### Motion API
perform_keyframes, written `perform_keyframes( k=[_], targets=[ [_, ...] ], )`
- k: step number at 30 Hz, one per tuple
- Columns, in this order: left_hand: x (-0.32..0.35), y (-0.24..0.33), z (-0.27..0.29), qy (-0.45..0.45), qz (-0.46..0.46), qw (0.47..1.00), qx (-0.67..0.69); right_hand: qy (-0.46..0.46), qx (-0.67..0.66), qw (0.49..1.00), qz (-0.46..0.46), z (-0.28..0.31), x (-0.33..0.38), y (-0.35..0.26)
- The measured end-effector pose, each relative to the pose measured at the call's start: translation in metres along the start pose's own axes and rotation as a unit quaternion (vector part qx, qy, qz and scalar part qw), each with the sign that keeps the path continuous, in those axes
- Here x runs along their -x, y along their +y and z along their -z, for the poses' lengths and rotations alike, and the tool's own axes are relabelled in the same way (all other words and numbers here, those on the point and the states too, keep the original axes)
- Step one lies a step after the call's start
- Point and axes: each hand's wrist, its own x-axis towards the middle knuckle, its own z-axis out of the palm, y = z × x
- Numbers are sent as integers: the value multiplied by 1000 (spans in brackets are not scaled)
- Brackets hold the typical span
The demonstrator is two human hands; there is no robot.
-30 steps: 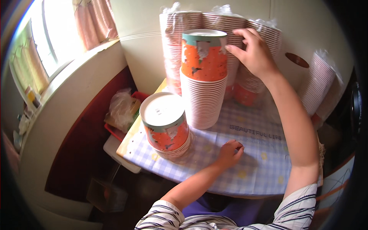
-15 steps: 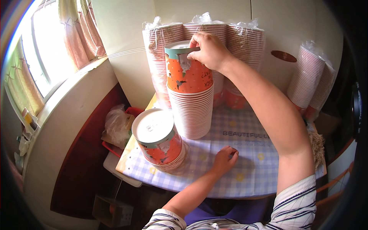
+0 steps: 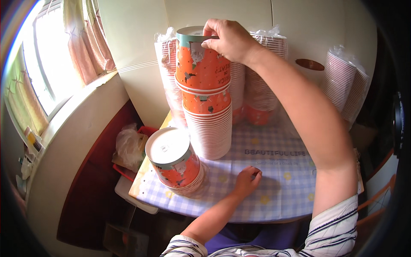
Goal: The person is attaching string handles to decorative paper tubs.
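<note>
My right hand (image 3: 229, 40) pinches the teal base edge of an upturned orange paper cup (image 3: 201, 64) printed with dark figures. Below the held cup's white rims shows the orange side of another cup (image 3: 207, 102), partly covered from above. That one tops a tall nested stack of upside-down cups (image 3: 209, 132) standing on the table. On the tablecloth rests my left hand (image 3: 248, 180), its fingers curled in with nothing visible in them. To its left stands a shorter upturned cup stack (image 3: 175, 167) with a white base on top.
Tall plastic-wrapped cup stacks (image 3: 267, 64) stand behind, against the pale wall. More wrapped stacks (image 3: 340, 83) are at the far right. The blue checked tablecloth (image 3: 282, 188) covers the table. Left of the table sits a red bin (image 3: 124, 170) with a clear plastic bag (image 3: 129, 143).
My right hand has risen with the top cup, baring the orange side of the cup beneath. My left hand stays in the same place on the tablecloth. The view has shifted slightly.
</note>
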Motion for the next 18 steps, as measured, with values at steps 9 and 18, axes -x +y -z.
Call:
perform_keyframes(
  k=[9, 18],
  targets=[
    [2, 2, -2, 19, 1, 1000, 9, 138, 30, 990, -23, 57, 0, -23],
    [-6, -5, 1, 153, -77, 977, 125, 265, -164, 939, -145, 104, 163, 49]
  ],
)
